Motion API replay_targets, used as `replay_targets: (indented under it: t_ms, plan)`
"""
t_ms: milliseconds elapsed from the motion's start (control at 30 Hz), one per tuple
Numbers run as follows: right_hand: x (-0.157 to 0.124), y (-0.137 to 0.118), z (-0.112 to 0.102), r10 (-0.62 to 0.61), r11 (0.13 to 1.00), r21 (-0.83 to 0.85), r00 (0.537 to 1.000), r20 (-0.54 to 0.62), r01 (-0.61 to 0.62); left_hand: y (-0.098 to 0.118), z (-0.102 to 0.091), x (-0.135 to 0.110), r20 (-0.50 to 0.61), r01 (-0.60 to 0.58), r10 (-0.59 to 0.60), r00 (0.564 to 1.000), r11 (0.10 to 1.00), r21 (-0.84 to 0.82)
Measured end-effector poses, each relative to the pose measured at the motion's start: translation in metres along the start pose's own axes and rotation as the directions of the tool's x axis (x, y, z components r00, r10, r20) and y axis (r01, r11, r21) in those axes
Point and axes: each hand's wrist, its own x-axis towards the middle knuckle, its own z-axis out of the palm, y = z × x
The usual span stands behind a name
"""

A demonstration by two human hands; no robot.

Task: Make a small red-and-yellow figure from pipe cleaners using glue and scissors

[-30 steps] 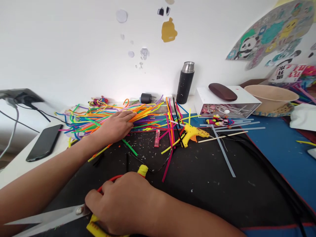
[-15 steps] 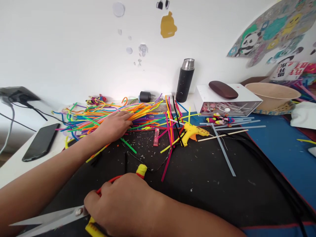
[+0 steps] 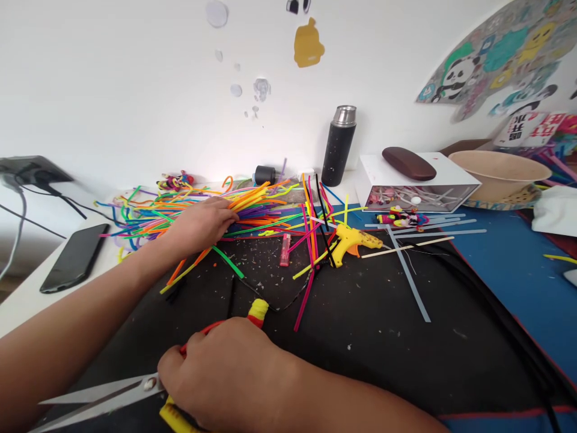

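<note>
My left hand [image 3: 202, 222] reaches into a loose heap of colourful pipe cleaners [image 3: 256, 210], its fingers curled over some of them and partly hidden. Close to the camera, my right hand [image 3: 225, 373] grips a pair of scissors [image 3: 103, 400], whose blades point left and stand slightly apart. Red and yellow parts show around its fingers. A wound yellow-and-red piece [image 3: 258, 310] sticks out just beyond the knuckles. Under the left hand, a green pipe cleaner [image 3: 229, 261] juts out over the black mat [image 3: 383, 349].
A yellow glue gun [image 3: 354, 242] lies mid-mat, near a pink lighter [image 3: 285, 250] and clear glue sticks [image 3: 410, 276]. Behind stand a black flask [image 3: 339, 147], a white box [image 3: 417, 171] and a beige bowl [image 3: 498, 171]. A phone [image 3: 74, 258] lies left.
My left hand has shifted slightly left and up within the heap, and pipe cleaners around it have moved. The right hand and scissors have moved slightly right.
</note>
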Motion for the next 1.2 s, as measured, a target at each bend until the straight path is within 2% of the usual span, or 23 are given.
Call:
replay_targets:
  t_ms: [400,767,867,1067,1200]
  plan:
    - [-0.001,-0.002,0.000,0.009,1.000,0.009,1.000,0.007,-0.009,-0.003,0.000,-0.004,0.015,0.036,-0.035,0.999,0.997,-0.069]
    - [-0.001,-0.002,0.003,0.003,1.000,-0.014,1.000,0.009,-0.003,-0.003,0.002,-0.006,0.009,0.003,-0.002,1.000,0.996,-0.090]
    - [-0.001,-0.001,0.003,-0.002,1.000,-0.023,1.000,0.014,0.003,-0.001,-0.002,-0.009,-0.035,-0.007,0.003,0.999,0.990,-0.142]
    - [0.000,-0.003,0.002,0.001,0.999,-0.034,1.000,0.008,-0.001,0.012,-0.013,-0.018,-0.194,-0.059,0.021,0.981,0.979,-0.193]
    - [-0.001,-0.004,0.002,0.009,0.999,-0.050,1.000,0.017,-0.008,0.030,-0.018,-0.026,-0.202,-0.122,0.079,0.976,0.970,-0.211]
